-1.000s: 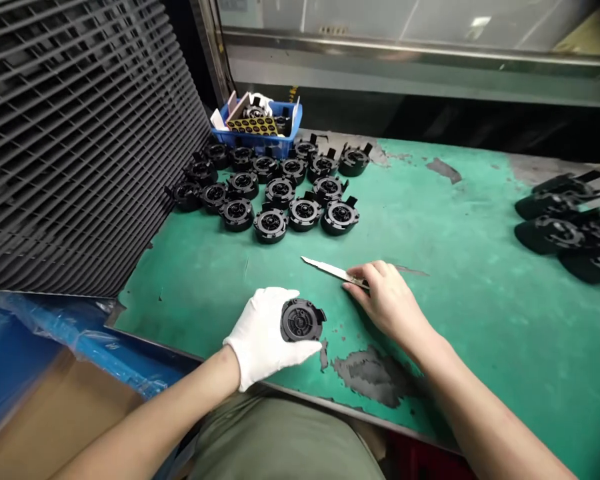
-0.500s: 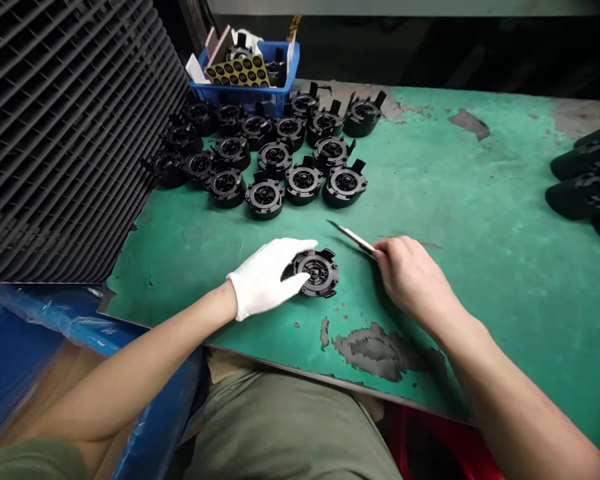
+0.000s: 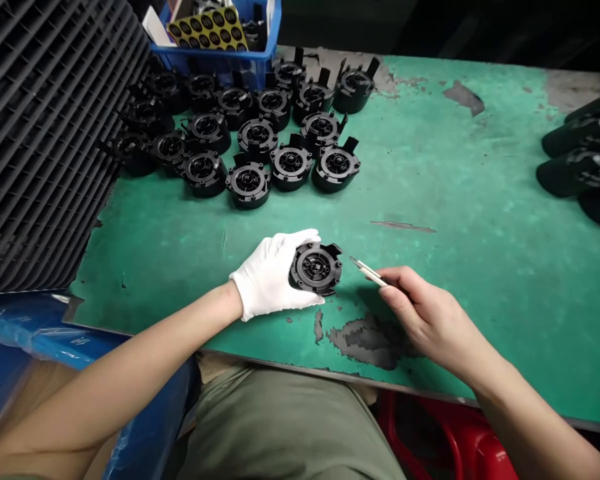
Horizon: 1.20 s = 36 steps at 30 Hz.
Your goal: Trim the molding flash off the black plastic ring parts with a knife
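Note:
In the head view, my left hand (image 3: pixel 275 277), in a white glove, curves its thumb and fingers around a round black plastic part (image 3: pixel 317 268). The part rests on the green table, its ribbed face up and its clips outward. Bare and a little to the right, my right hand (image 3: pixel 423 310) grips a slim white craft knife (image 3: pixel 370 272) between thumb and fingers. The knife's dark tip points at the part's right side, with a small gap between them.
Several similar black parts (image 3: pixel 249 183) stand grouped on the green table (image 3: pixel 455 280) beyond my hands. Behind them is a blue bin (image 3: pixel 220 63) holding stickers and parts. Stacked black grilles (image 3: pixel 45 147) rise at left. Black cylinders (image 3: pixel 577 172) lie at right; a red stool (image 3: pixel 490 457) sits below.
My right hand has moved down and turned the knife, bringing its tip beside the part. My left thumb has shifted from the part's face to its near side. The view has tilted down.

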{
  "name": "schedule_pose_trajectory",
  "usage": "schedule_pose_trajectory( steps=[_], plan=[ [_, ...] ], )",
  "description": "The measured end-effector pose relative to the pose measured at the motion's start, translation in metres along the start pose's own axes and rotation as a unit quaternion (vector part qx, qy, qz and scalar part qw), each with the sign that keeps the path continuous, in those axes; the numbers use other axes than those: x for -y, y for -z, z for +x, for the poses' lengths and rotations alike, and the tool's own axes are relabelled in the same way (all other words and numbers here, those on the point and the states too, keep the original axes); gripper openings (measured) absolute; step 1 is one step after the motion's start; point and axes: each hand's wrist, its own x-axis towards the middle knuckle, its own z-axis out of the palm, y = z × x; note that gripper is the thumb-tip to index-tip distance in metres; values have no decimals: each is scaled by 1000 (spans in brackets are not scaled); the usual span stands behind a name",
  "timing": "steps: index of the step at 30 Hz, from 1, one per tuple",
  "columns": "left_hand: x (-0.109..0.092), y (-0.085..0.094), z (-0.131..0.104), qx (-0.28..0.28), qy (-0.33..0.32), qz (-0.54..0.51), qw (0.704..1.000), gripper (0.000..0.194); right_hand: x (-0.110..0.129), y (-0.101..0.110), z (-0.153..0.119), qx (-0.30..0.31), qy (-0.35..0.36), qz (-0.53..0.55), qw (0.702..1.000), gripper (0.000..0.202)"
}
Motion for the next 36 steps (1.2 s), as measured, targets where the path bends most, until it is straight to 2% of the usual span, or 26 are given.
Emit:
schedule_pose_trajectory(
  steps=[5, 11, 15, 19, 22, 25, 30, 36],
  plan=[
    [-5, 0, 1, 6, 21, 7, 1000, 99, -4, 1, 10, -21, 137, -137, 981, 28],
    [-6, 0, 3, 0, 16, 4, 1000, 94, 2, 0, 16, -25, 202, -222, 954, 37],
    [-5, 0, 3, 3, 21, -5, 1000, 90, 2, 0, 13, -9, 194, -192, 962, 31],
    [-2, -2, 2, -3, 2, 8, 1000, 108, 6, 3, 5, -11, 157, -153, 976, 26],
    [1, -3, 0, 2, -43, 15, 999, 115, 14, 2, -2, -17, 169, -163, 972, 32],
    [0, 0, 1, 20, -54, -1, 998, 104, 21, -2, -7, -7, 174, -157, 972, 36],
    [-9, 8, 6, 72, -22, -6, 997, 75, 24, -6, -11, 10, 165, -136, 977, 43],
    [-12, 9, 8, 69, -27, -10, 997, 68, 28, -4, -15, 3, 145, -155, 977, 44]
  ],
)
